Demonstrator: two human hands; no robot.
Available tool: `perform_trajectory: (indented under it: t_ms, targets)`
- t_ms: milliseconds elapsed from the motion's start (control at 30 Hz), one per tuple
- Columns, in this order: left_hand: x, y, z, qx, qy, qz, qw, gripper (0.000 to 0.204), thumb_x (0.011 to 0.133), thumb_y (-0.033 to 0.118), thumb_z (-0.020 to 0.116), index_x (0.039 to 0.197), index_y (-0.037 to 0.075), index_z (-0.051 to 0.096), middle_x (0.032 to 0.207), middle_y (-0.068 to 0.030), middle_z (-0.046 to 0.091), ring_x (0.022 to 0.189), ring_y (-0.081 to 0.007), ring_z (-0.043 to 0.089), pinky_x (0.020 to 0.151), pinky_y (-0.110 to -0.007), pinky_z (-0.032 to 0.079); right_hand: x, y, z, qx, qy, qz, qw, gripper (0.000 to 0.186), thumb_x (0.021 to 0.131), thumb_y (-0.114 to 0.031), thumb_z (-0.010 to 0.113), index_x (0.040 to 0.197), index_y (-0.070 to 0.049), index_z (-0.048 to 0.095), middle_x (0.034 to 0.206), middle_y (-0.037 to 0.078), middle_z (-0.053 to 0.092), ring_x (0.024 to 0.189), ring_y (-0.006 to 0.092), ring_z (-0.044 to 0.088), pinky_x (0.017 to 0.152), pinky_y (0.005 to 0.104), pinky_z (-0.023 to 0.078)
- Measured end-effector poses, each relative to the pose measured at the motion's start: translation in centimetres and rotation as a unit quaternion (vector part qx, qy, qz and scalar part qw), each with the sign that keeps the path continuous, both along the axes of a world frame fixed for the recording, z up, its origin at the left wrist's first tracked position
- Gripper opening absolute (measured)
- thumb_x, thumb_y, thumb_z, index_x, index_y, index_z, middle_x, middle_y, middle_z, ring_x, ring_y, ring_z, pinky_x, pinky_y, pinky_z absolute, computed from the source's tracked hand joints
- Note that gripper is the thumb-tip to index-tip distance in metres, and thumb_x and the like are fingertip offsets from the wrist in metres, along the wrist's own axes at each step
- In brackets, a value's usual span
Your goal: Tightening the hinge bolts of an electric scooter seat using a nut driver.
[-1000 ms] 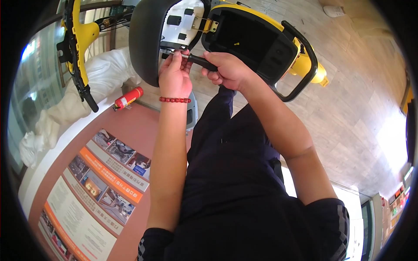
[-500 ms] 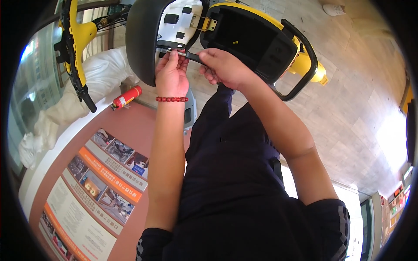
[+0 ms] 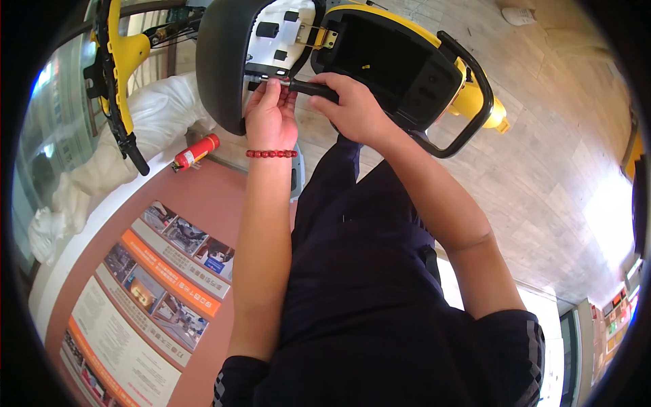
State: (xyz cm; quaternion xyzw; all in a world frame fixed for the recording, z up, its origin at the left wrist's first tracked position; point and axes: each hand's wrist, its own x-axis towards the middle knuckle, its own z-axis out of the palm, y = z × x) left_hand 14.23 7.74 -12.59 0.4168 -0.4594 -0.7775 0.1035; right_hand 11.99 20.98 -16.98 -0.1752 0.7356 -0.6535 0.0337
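Observation:
A screwdriver (image 3: 312, 89) with a black handle and a metal shaft lies crosswise, its tip end toward the front edge of a raised black seat's white underside (image 3: 278, 41). My left hand (image 3: 271, 123), wearing a red bead bracelet (image 3: 271, 154), pinches the shaft close to that edge. Around the back of the handle, my right hand (image 3: 358, 112) is loosely closed, fingers above and thumb below. A brass-coloured hinge (image 3: 328, 37) joins the seat to the yellow-rimmed black storage box (image 3: 407, 81). My left fingers hide part of the shaft, and the tip's exact contact is unclear.
A black tubular rail (image 3: 487, 102) curves around the box's right side. Yellow-and-black handlebars (image 3: 125, 88) stand at the left. A red fire extinguisher (image 3: 196, 152) lies near white sheeting (image 3: 163, 108). A printed poster (image 3: 149, 292) covers the lower left.
My right hand has shifted slightly right and its fingers have loosened, baring more of the handle. My left hand keeps its pinch, nearly in place.

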Motion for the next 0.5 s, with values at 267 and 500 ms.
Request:
perform_trajectory:
  t_ms: [267, 500]
  targets:
    - [0.7, -0.2, 0.7, 0.016, 0.029, -0.048, 0.998, 0.013, 0.089, 0.010, 0.052, 0.099, 0.002, 0.055, 0.099, -0.0075, 0.058, 0.090, -0.0183, 0.054, 0.088, -0.036, 0.042, -2.1, 1.2, -0.8, -0.320, -0.654, 0.255, 0.637, 0.031, 0.090, -0.031, 0.049, 0.098, -0.001, 0.054, 0.065, 0.007, 0.054, 0.054, 0.0163, 0.048, 0.053, 0.0290, 0.041]
    - [0.5, -0.6, -0.1, 0.018, 0.022, 0.009, 1.000, 0.012, 0.089, 0.009, 0.052, 0.098, 0.003, 0.056, 0.093, -0.0074, 0.060, 0.085, -0.0158, 0.055, 0.082, -0.031, 0.043, 0.1, 0.5, 1.3, 0.003, -0.133, 0.091, 0.987, 0.025, 0.091, -0.024, 0.051, 0.102, -0.002, 0.053, 0.060, 0.000, 0.046, 0.045, 0.0095, 0.032, 0.042, 0.0242, 0.029]
